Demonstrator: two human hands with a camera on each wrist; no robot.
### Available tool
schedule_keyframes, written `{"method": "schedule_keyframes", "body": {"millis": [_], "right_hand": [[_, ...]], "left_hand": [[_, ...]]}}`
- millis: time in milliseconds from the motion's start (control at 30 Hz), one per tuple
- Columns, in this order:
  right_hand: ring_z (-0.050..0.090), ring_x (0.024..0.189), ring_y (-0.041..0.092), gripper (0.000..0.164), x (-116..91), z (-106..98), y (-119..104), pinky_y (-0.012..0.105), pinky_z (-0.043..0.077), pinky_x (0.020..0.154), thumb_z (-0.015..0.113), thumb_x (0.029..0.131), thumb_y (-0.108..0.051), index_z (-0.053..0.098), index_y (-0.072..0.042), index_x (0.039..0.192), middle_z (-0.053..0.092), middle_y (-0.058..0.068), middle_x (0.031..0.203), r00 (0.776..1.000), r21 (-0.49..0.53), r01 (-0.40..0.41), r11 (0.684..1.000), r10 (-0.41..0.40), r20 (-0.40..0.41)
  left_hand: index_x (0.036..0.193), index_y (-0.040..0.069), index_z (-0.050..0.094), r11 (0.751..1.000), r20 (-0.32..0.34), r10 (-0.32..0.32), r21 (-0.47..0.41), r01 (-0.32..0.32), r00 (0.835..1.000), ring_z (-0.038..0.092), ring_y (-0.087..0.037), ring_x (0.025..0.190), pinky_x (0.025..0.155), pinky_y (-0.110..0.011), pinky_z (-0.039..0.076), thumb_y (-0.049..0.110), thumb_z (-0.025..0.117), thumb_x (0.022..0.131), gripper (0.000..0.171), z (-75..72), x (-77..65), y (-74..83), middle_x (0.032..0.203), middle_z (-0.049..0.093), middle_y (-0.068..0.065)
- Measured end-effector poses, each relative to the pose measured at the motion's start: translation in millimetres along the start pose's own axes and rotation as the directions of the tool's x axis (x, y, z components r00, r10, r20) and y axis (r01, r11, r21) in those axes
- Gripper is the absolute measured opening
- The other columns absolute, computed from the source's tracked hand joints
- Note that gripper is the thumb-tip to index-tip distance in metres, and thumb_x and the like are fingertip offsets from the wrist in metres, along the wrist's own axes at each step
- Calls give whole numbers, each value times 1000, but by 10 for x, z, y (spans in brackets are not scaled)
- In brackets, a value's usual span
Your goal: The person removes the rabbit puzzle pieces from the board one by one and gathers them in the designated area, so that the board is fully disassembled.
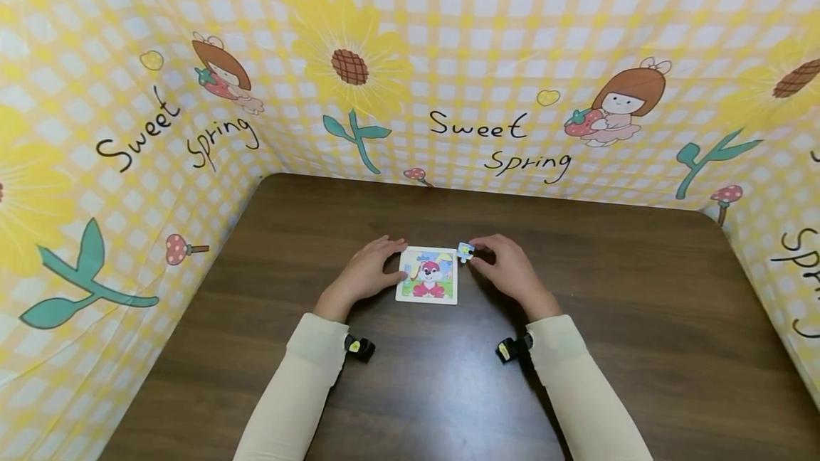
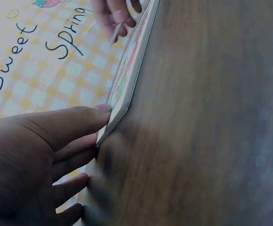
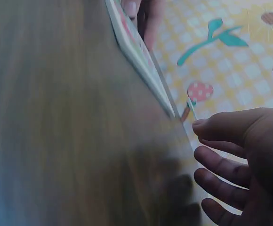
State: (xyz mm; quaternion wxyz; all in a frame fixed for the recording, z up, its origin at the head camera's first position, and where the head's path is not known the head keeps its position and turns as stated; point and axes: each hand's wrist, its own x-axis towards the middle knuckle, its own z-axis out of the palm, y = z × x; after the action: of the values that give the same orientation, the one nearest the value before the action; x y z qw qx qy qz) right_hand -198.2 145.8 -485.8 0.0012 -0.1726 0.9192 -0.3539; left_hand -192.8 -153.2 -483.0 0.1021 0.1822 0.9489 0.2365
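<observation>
A small square jigsaw puzzle point(image 1: 430, 282) lies on the table in the head view, with a pinkish-red cartoon animal inside a white border. My left hand point(image 1: 368, 270) holds it at its left side: the thumb rests on the border and a fingertip is at the upper left corner. In the left wrist view that thumb overlaps the puzzle's edge point(image 2: 122, 108). Just off the upper right corner, my right hand point(image 1: 510, 267) pinches a blue jigsaw piece point(image 1: 465, 252) between thumb and fingers. Seen edge-on in the right wrist view, the piece point(image 3: 192, 108) is a thin pale sliver.
The dark wooden table point(image 1: 423, 390) reaches back to a yellow checked cloth point(image 1: 474, 77) hung as a wall behind and at both sides. Black wrist cameras are strapped at the left cuff point(image 1: 360, 348) and right cuff point(image 1: 512, 349).
</observation>
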Motion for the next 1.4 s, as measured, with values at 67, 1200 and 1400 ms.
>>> {"method": "schedule_keyframes", "body": {"millis": [67, 1200, 1400], "right_hand": [[59, 102, 25, 31, -31, -44, 68, 45, 48, 89, 69, 91, -20, 68, -9, 120, 64, 8, 112, 1000, -5, -10, 1000, 10, 5], [55, 91, 25, 34, -151, -225, 341, 42, 45, 79, 72, 88, -16, 70, -8, 121, 59, 9, 98, 999, -2, -32, 999, 32, 35], [54, 91, 24, 35, -162, -226, 365, 41, 44, 79, 72, 88, -20, 69, -9, 122, 59, 8, 98, 999, 9, -44, 999, 44, 25]], "left_hand": [[146, 15, 48, 1000, 2, 0, 3, 0, 1000, 23, -26, 145, 112, -56, 22, 40, 68, 91, 64, -1, -1, 0, 151, 41, 0], [146, 16, 47, 1000, -2, 14, 9, -14, 1000, 23, -26, 145, 113, -54, 22, 41, 67, 91, 64, 38, 20, -74, 151, 42, -2], [146, 17, 47, 1000, 3, 15, 6, -15, 1000, 23, -26, 145, 113, -55, 22, 41, 67, 91, 64, 45, 33, -70, 151, 41, -1]]}}
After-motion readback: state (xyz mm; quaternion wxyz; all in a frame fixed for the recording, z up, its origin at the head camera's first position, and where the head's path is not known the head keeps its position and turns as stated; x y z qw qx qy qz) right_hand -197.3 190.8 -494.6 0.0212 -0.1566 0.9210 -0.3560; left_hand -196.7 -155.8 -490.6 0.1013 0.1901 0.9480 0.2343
